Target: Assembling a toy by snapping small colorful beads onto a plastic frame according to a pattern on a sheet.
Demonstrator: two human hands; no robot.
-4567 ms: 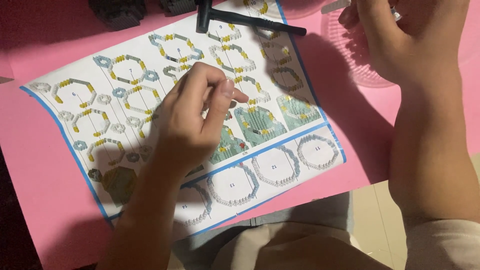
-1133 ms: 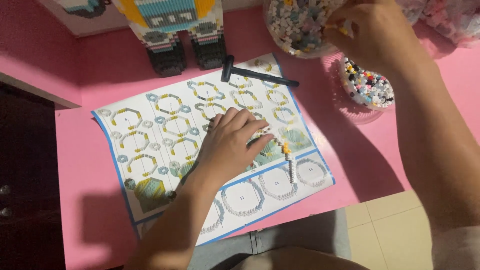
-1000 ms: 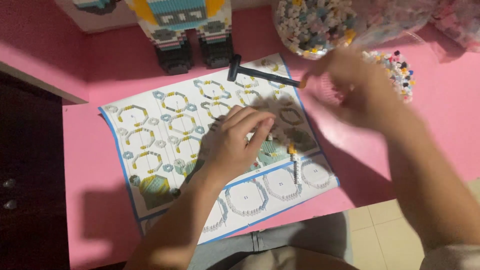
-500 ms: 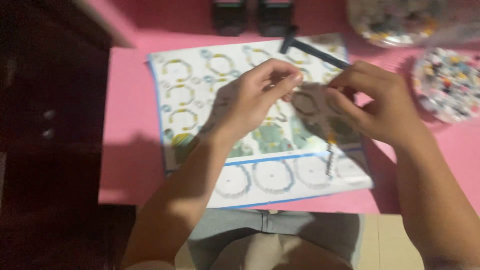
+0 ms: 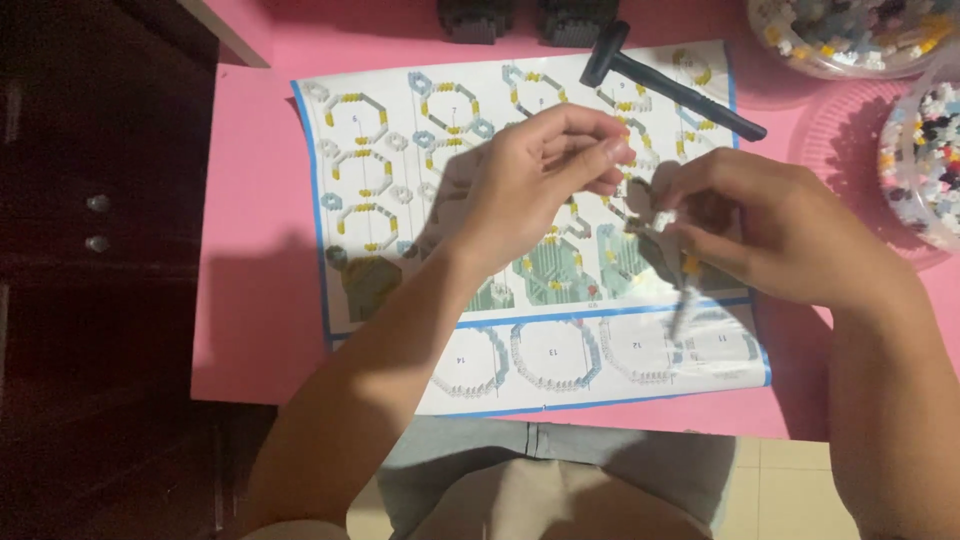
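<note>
Pink table [image 5: 260, 300] bearing instruction sheet [image 5: 380, 150]; left hand [image 5: 545, 180], right hand [image 5: 765, 235] pinching small block piece [image 5: 655, 220] together above; black hammer [image 5: 670, 85] lying near.

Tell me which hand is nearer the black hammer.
Right. The right hand sits just below the hammer handle's end; the left hand lies below and left of its head, slightly farther off.

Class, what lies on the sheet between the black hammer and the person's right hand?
Head view: only printed instruction sheet lies between black hammer and right hand.
</note>
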